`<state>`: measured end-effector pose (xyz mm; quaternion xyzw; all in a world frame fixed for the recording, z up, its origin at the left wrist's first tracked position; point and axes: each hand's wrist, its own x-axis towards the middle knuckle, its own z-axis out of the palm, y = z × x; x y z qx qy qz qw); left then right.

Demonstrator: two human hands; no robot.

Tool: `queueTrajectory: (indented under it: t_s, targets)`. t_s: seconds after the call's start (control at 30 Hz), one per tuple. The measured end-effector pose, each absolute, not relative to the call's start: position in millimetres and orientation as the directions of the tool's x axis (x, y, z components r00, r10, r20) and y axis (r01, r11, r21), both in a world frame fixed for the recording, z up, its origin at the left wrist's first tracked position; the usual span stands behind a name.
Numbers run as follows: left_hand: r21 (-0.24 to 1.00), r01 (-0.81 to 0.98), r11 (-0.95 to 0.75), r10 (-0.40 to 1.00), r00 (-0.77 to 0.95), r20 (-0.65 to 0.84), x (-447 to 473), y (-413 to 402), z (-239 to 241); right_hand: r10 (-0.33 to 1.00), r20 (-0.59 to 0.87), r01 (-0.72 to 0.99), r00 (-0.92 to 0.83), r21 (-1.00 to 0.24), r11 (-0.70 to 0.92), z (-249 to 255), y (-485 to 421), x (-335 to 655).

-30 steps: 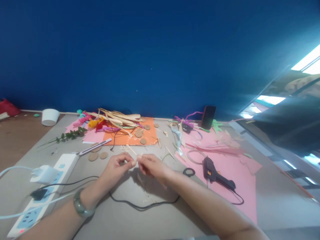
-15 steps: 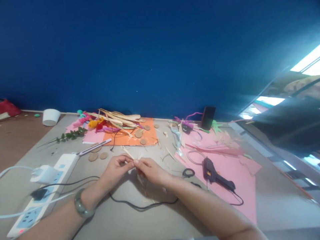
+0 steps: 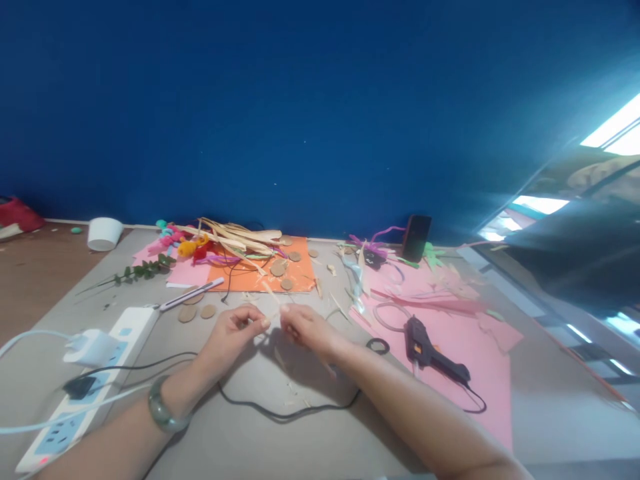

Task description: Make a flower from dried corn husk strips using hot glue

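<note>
My left hand [image 3: 236,339], with a green bangle [image 3: 165,405] at the wrist, is pinched thumb to fingertip; whatever lies between is too small to make out. A short gap parts it from my right hand [image 3: 311,331], whose fingers are closed on a thin pale fibre strip [image 3: 271,292]. One end of that strip sticks up toward the orange sheet. Both hands hover over the grey tabletop [image 3: 260,443]. Small pale scraps [image 3: 291,403] and a black cable [image 3: 283,419] lie beneath them.
Left stand a power strip [image 3: 131,325] with plugs and a white cup [image 3: 105,234]. Behind are dried strips [image 3: 240,235], an orange sheet [image 3: 235,280], wooden discs [image 3: 278,268] and a pen-like tool [image 3: 193,294]. Right, a glue gun [image 3: 435,357] rests on pink paper [image 3: 485,400]; a phone [image 3: 417,238] leans behind.
My hands, which met at the fingertips, have come apart. The right one has shifted a little to the right with the pale strip; the left has barely moved.
</note>
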<state>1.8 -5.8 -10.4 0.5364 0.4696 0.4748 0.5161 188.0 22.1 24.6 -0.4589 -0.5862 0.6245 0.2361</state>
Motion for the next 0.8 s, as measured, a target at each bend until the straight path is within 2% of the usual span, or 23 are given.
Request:
queueTrajectory:
  t_s: [0.13, 0.23, 0.33, 0.43, 0.5, 0.57, 0.63, 0.73, 0.8]
  targets:
    - [0.999, 0.047, -0.001, 0.989, 0.148, -0.006, 7, -8, -8, 0.785, -0.264, 0.322, -0.561, -0.943, -0.087, 19, 12, 183]
    - [0.997, 0.076, 0.003, 0.988, 0.156, -0.015, 7, -8, -7, 0.760, -0.299, 0.309, -0.577, -0.941, -0.136, 20, 11, 182]
    - [0.993, 0.105, -0.061, 0.984, 0.171, 0.043, 1, -4, -3, 0.753, -0.339, 0.243, -0.564, -0.939, -0.241, 24, 17, 185]
    - [0.991, 0.109, -0.073, 0.995, 0.083, 0.064, -12, 2, 3, 0.787, -0.361, 0.120, -0.500, -0.929, -0.349, 31, 25, 189]
    - [0.991, 0.132, 0.009, 0.999, -0.053, -0.002, -21, 7, 6, 0.829, -0.345, 0.055, -0.440, -0.932, -0.359, 35, 28, 193]
    - [0.977, 0.214, -0.012, 0.980, -0.191, 0.054, -27, 12, 5, 0.870, -0.294, 0.061, -0.396, -0.954, -0.294, 36, 29, 195]
    - [0.938, 0.344, -0.039, 0.953, -0.270, 0.139, -30, 18, 0, 0.900, -0.207, 0.167, -0.383, -0.974, -0.153, 34, 28, 194]
    - [0.852, 0.517, -0.075, 0.955, -0.210, 0.211, -32, 25, -13, 0.904, -0.079, 0.361, -0.420, -0.929, 0.086, 23, 28, 187]
    - [0.759, 0.649, -0.043, 0.964, -0.173, 0.202, -32, 28, -19, 0.893, -0.049, 0.457, -0.447, -0.871, 0.181, 15, 31, 180]
